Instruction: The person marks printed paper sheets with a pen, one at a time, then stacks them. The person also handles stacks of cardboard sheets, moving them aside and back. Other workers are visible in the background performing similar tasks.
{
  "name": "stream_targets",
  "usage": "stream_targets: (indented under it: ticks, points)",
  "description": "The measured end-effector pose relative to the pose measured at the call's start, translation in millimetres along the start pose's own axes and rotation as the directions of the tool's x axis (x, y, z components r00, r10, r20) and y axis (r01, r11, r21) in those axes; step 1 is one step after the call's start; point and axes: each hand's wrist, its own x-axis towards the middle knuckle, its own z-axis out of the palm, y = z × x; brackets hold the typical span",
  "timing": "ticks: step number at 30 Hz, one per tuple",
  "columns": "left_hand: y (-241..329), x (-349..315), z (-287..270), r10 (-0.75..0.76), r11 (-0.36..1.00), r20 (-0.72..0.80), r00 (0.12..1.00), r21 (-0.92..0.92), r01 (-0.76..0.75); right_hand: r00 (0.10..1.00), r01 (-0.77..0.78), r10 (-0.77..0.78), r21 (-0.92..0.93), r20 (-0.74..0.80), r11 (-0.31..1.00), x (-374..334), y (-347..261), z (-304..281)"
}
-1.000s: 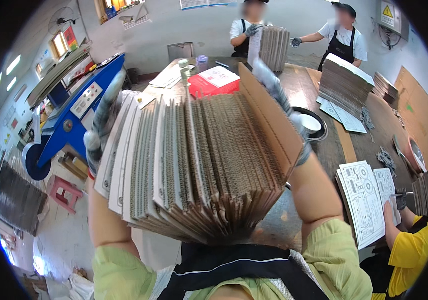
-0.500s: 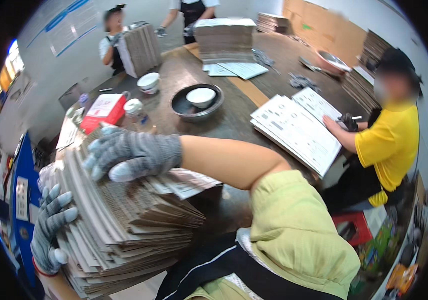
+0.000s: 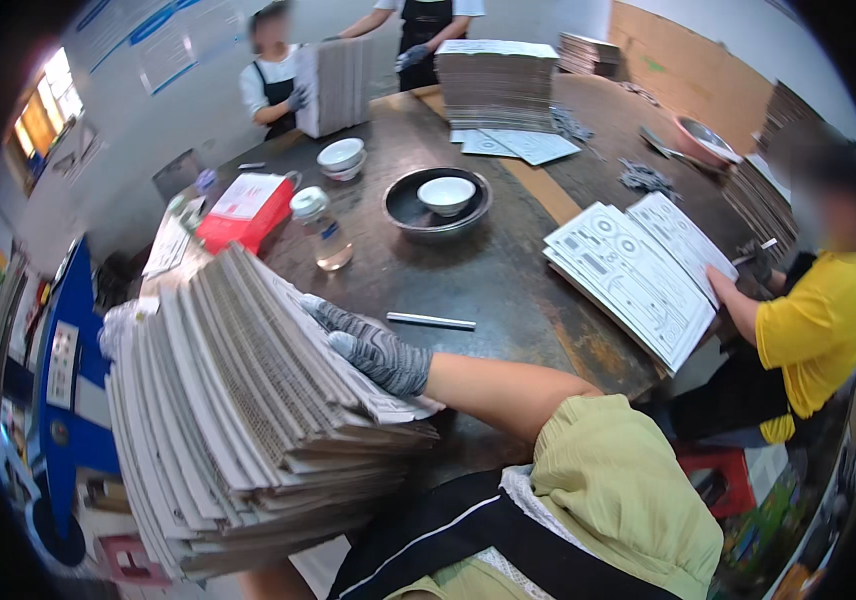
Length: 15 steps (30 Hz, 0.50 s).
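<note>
**A thick stack of printed cardboard sheets held between two gloved hands**

The person holds a big stack of cardboard sheets [image 3: 248, 420] at the near-left edge of the bench [image 3: 508, 270], tilted so the layered edges fan toward the camera. The right hand [image 3: 373, 345], in a grey knitted glove, lies flat across the top sheet on the stack's right side, its fingers [image 3: 333, 318] stretched out and slightly apart, pressing on the cardboard. The left hand [image 3: 118, 325], in a pale glove, shows only as a small patch at the stack's far left edge; it touches the stack there, but whether its fingers curl round the sheets cannot be told.

On the dark bench just beyond the right hand lies a thin metal rod [image 3: 431, 321]. Farther off stand a clear plastic bottle [image 3: 322, 232] and, beside it, a red box [image 3: 245, 212]. Near the middle a white bowl [image 3: 446, 193] sits inside a dark round pan [image 3: 437, 210], with two more stacked white bowls [image 3: 340, 158] behind.

At the right a person in a yellow shirt [image 3: 816, 325] rests a hand on a pile of printed white sheets [image 3: 638, 270]. At the far side, two people in dark aprons handle upright bundles of cardboard [image 3: 340, 88], and another tall stack [image 3: 496, 82] stands on the bench near them.
</note>
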Motion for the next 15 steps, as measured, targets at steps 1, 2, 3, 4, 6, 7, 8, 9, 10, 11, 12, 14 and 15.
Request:
stream_targets:
  ticks: [1, 2, 3, 4, 6, 7, 8, 9, 10, 11, 12, 14, 15]
  points:
    - [-2.8, 1.5, 2.3, -0.027, 1.000, 0.019, 0.999, -0.015, 0.027, 0.998, 0.028, -0.009, 0.292, -0.066, 0.956, 4.3, 16.6, 17.5]
    - [-4.1, 3.2, 2.6, -0.060, 0.997, 0.039, 0.997, -0.040, 0.062, 0.999, 0.054, -0.048, 0.387, -0.025, 0.920, 12.6, 28.0, 17.7]
    - [-4.8, 8.3, 5.8, -0.056, 0.997, 0.053, 0.997, -0.044, 0.058, 0.998, 0.062, -0.055, 0.391, -0.029, 0.918, 22.6, 28.1, 23.3]
    - [-6.3, 6.3, 4.3, -0.068, 0.996, 0.050, 0.996, -0.049, 0.070, 0.998, 0.063, -0.050, 0.405, -0.042, 0.912, 24.2, 26.7, 29.1]
    - [1.7, -8.3, -3.6, -0.036, 0.998, 0.029, 0.999, -0.042, 0.038, 0.998, 0.055, -0.031, 0.452, -0.060, 0.890, 16.7, 4.0, 47.6]
    - [9.6, -13.6, -5.1, -0.003, 1.000, 0.022, 1.000, -0.028, 0.003, 0.995, 0.074, -0.039, 0.387, -0.097, 0.919, 10.4, -0.4, 50.4]
    - [15.0, -16.5, -2.8, 0.034, 0.999, 0.033, 0.999, -0.018, -0.034, 0.993, 0.077, -0.047, 0.294, -0.108, 0.953, -0.6, 2.2, 45.0]
    - [21.9, -17.9, -0.1, 0.075, 0.997, 0.051, 0.996, 0.007, -0.075, 0.991, 0.097, -0.066, 0.290, -0.116, 0.952, -8.2, 6.9, 43.5]
    - [29.8, -17.2, 6.2, 0.128, 0.991, 0.084, 0.988, 0.023, -0.131, 0.989, 0.109, -0.076, 0.286, -0.123, 0.952, -14.9, 11.7, 41.2]
    - [40.4, -11.9, 13.2, 0.195, 0.978, 0.154, 0.969, 0.050, -0.204, 0.993, 0.102, -0.073, 0.336, -0.098, 0.936, -18.2, 15.8, 36.4]
    - [54.0, -6.1, 22.4, 0.252, 0.959, 0.242, 0.937, 0.066, -0.275, 0.986, 0.167, -0.157, 0.325, -0.055, 0.931, -13.7, 12.1, 30.1]
    - [88.5, 8.2, 42.3, 0.331, 0.899, 0.451, 0.828, 0.117, -0.423, 0.974, 0.211, -0.226, 0.378, -0.004, 0.902, 13.4, -26.9, 27.4]
    - [107.6, 17.1, 57.2, 0.328, 0.856, 0.581, 0.745, 0.150, -0.494, 0.911, 0.378, -0.397, 0.161, 0.112, 0.912, 34.2, -43.9, 14.6]
